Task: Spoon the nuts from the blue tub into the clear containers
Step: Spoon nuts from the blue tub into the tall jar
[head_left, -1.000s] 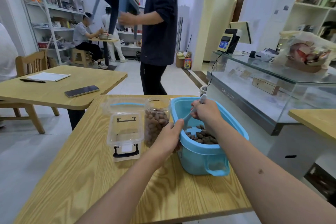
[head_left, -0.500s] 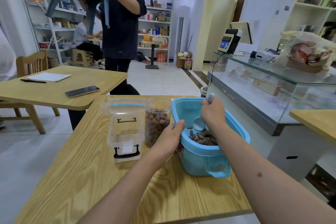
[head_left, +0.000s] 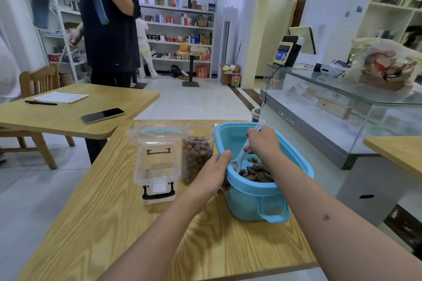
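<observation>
Landmark: the blue tub (head_left: 255, 198) stood at the right side of the wooden table (head_left: 96, 230), its near handle facing the camera.
Clear box: left of the tub, beyond the jar, a clear box (head_left: 157, 171) with a black latch stood open with nothing in it (its lid, with a blue strip, lay back behind it).
Clear jar: just left of the tub and touching or nearly touching its wall, a clear jar (head_left: 197, 150) stood upright with no lid, filled most of the way with brown nuts.
Left hand: the left hand (head_left: 211, 175) gripped the tub's left wall, thumb hooked over the rim, fingers curled down the outside between tub and jar.
Spoon: inside the tub, a white spoon (head_left: 239, 158) slanted down to the left, its bowl at the edge of the nut pile.
Right hand: over the tub's middle, the right hand (head_left: 265, 141) was closed round the spoon's handle, whose tip stuck out above the knuckles.
Nuts: a shallow heap of dark brown nuts (head_left: 255, 170) lay against the tub's near wall, the far floor bare blue.
</observation>
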